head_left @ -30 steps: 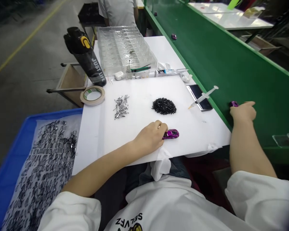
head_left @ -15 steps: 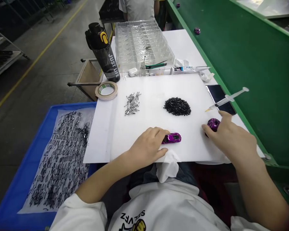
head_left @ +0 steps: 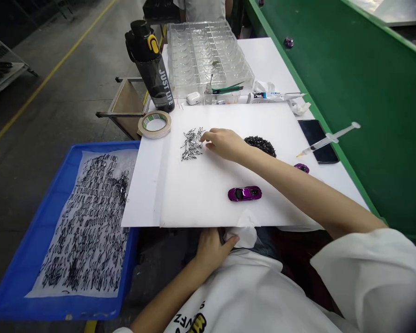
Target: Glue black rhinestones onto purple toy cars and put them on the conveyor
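Note:
My right hand (head_left: 225, 143) reaches across the white board (head_left: 208, 194), its pinched fingertips at the small pile of thin metal pins (head_left: 191, 143). My left hand (head_left: 213, 247) rests below the board's near edge, fingers curled on a white cloth (head_left: 244, 236). A purple toy car (head_left: 244, 193) lies alone on the board near the front. A second purple car (head_left: 301, 167) sits behind my right forearm. A heap of small black parts (head_left: 261, 144) lies just right of my right hand.
A blue tray (head_left: 17, 240) of dark parts on a white sheet is at left. A tape roll (head_left: 154, 124), black bottle (head_left: 152, 69), clear compartment box (head_left: 208, 60), phone (head_left: 317, 134) and syringe (head_left: 329, 138) ring the board. A green conveyor (head_left: 360, 92) runs at right.
My right hand set down the second purple car and moved left to the pins. My left hand left the first car and dropped below the board's edge onto the cloth.

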`<act>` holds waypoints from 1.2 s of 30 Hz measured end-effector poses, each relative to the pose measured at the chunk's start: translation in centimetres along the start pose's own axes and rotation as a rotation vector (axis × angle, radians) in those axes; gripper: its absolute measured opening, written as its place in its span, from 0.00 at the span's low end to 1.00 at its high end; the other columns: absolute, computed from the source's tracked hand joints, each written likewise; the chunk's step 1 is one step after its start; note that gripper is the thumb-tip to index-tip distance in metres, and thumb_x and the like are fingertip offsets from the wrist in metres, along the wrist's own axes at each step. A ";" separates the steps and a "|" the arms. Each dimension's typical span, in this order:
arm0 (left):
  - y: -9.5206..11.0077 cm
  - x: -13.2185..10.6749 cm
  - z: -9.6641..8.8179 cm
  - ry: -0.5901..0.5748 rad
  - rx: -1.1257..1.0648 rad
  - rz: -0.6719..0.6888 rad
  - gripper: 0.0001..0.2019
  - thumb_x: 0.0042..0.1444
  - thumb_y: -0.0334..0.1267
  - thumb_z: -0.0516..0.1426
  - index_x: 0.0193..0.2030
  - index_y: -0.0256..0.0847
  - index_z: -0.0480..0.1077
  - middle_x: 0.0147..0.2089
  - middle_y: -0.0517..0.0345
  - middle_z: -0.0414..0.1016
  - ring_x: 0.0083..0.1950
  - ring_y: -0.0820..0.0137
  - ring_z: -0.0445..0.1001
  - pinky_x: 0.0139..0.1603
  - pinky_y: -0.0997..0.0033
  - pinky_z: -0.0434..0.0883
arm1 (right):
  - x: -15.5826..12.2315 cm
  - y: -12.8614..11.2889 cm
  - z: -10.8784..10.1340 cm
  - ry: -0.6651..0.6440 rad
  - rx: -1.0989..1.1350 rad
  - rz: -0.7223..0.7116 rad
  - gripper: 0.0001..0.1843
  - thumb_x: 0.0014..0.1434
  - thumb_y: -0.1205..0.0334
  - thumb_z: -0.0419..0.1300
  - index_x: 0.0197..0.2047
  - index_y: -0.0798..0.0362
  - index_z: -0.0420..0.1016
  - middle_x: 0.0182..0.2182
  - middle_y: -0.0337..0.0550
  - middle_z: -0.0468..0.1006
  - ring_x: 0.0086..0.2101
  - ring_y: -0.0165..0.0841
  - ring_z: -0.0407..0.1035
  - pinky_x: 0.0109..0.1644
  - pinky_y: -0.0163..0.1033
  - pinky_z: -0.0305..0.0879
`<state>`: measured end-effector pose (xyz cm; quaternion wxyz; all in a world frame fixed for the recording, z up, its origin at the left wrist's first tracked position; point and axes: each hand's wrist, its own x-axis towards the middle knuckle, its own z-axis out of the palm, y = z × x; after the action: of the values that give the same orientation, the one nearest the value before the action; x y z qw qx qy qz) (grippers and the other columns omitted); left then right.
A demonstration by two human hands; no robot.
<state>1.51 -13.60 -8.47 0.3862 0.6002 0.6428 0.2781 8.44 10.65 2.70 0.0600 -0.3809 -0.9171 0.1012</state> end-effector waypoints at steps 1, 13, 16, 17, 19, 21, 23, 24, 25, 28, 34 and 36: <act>0.3 0.2 0.0 -0.008 -0.012 -0.035 0.15 0.50 0.44 0.56 0.40 0.35 0.69 0.43 0.39 0.73 0.46 0.50 0.70 0.47 0.48 0.66 | 1.0 0.2 0.5 -0.010 -0.013 -0.008 0.17 0.58 0.69 0.49 0.48 0.55 0.71 0.45 0.50 0.73 0.40 0.36 0.68 0.42 0.38 0.59; 0.9 0.2 -2.8 -0.445 -0.670 -0.184 0.21 0.39 0.55 0.61 0.25 0.39 0.61 0.28 0.59 0.68 0.30 0.71 0.66 0.32 0.73 0.64 | -8.3 -1.8 -4.4 0.106 0.221 0.071 0.07 0.56 0.67 0.52 0.37 0.56 0.69 0.30 0.41 0.74 0.30 0.30 0.66 0.35 0.35 0.59; 1.4 0.7 -1.5 -0.578 -0.849 -0.313 0.26 0.44 0.63 0.51 0.28 0.37 0.65 0.28 0.54 0.69 0.29 0.69 0.68 0.30 0.70 0.66 | -16.0 -3.9 -4.6 -0.049 0.587 0.016 0.05 0.57 0.66 0.52 0.34 0.52 0.70 0.29 0.37 0.74 0.30 0.27 0.67 0.34 0.32 0.64; 1.7 0.8 -1.1 -0.617 -0.889 -0.352 0.27 0.46 0.63 0.48 0.28 0.36 0.67 0.27 0.52 0.69 0.28 0.69 0.69 0.30 0.69 0.67 | -18.2 -4.3 -4.0 -0.129 0.649 0.009 0.07 0.58 0.67 0.52 0.35 0.51 0.70 0.30 0.37 0.74 0.31 0.26 0.68 0.34 0.32 0.65; 2.6 1.1 -0.3 -0.682 -0.936 -0.416 0.25 0.47 0.59 0.50 0.26 0.34 0.68 0.25 0.52 0.69 0.25 0.70 0.68 0.28 0.70 0.67 | -21.4 -4.9 -2.2 -0.219 0.689 0.095 0.09 0.58 0.69 0.51 0.36 0.49 0.71 0.31 0.37 0.74 0.31 0.27 0.69 0.33 0.33 0.66; 3.5 1.2 0.2 -0.719 -0.953 -0.453 0.21 0.42 0.55 0.58 0.25 0.33 0.70 0.23 0.54 0.69 0.23 0.72 0.67 0.26 0.72 0.66 | -23.2 -5.1 -0.5 -0.223 0.665 0.228 0.10 0.57 0.69 0.51 0.35 0.48 0.72 0.30 0.38 0.74 0.28 0.28 0.69 0.29 0.34 0.66; 4.3 1.2 0.3 -0.720 -0.956 -0.461 0.20 0.36 0.51 0.64 0.27 0.33 0.71 0.24 0.55 0.71 0.24 0.73 0.67 0.27 0.74 0.66 | -24.0 -5.0 0.6 -0.179 0.612 0.311 0.09 0.56 0.69 0.52 0.34 0.49 0.72 0.28 0.38 0.74 0.26 0.28 0.68 0.27 0.34 0.64; 4.7 1.2 0.3 -0.704 -0.952 -0.455 0.20 0.34 0.49 0.66 0.28 0.34 0.71 0.25 0.56 0.72 0.26 0.73 0.68 0.28 0.74 0.66 | -24.1 -4.9 0.9 -0.152 0.582 0.323 0.09 0.55 0.69 0.52 0.34 0.50 0.72 0.28 0.39 0.73 0.26 0.28 0.67 0.26 0.34 0.64; 5.0 1.1 0.3 -0.676 -0.944 -0.446 0.19 0.33 0.47 0.67 0.28 0.34 0.72 0.26 0.57 0.72 0.27 0.72 0.69 0.30 0.74 0.67 | -24.1 -4.9 1.0 -0.127 0.557 0.319 0.08 0.55 0.69 0.53 0.34 0.51 0.72 0.27 0.39 0.73 0.26 0.28 0.67 0.27 0.33 0.63; 5.7 1.0 0.3 -0.542 -0.906 -0.407 0.16 0.35 0.41 0.67 0.29 0.35 0.72 0.28 0.59 0.74 0.31 0.73 0.70 0.34 0.75 0.66 | -24.0 -4.6 0.8 -0.087 0.538 0.257 0.08 0.56 0.69 0.53 0.35 0.53 0.73 0.27 0.39 0.74 0.27 0.27 0.68 0.28 0.32 0.64; 6.0 1.0 0.3 -0.427 -0.858 -0.353 0.14 0.39 0.42 0.65 0.29 0.34 0.73 0.27 0.59 0.74 0.29 0.73 0.70 0.31 0.76 0.65 | -24.0 -4.0 1.0 -0.018 0.556 0.154 0.06 0.60 0.65 0.53 0.37 0.53 0.72 0.30 0.40 0.76 0.28 0.26 0.69 0.31 0.32 0.65; 6.1 1.0 0.2 -0.413 -0.843 -0.344 0.13 0.39 0.42 0.65 0.29 0.35 0.73 0.28 0.59 0.74 0.30 0.72 0.70 0.33 0.75 0.66 | -24.0 -3.7 1.3 -0.001 0.523 0.115 0.07 0.60 0.66 0.53 0.37 0.54 0.72 0.32 0.41 0.76 0.30 0.27 0.70 0.32 0.33 0.67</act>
<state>5.06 -11.83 -3.72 0.7546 0.3197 0.4743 0.3215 22.53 -9.14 1.54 0.1502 -0.4041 -0.8366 0.3380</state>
